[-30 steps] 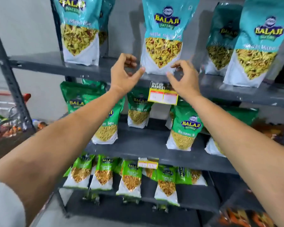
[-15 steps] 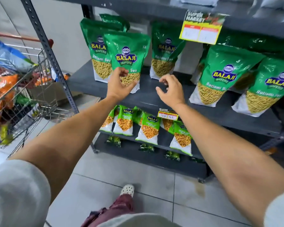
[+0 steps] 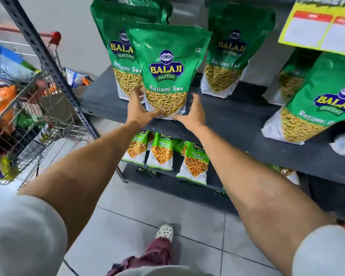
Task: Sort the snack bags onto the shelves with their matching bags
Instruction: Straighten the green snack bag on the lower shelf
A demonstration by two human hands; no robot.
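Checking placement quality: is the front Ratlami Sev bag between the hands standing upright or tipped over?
Upright. The Ratlami Sev bag stands on its base at the shelf edge, label facing out, left hand and right hand open beside it.

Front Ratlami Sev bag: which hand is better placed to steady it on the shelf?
Left, narrowly. The left hand lies against the front bag's lower left corner, thumb under its bottom edge. The right hand is spread open beside the lower right corner, seemingly just clear of it.

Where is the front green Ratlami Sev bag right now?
The green Ratlami Sev foil bag stands at the front edge of the dark grey metal shelf, left of centre, between the left hand and right hand.
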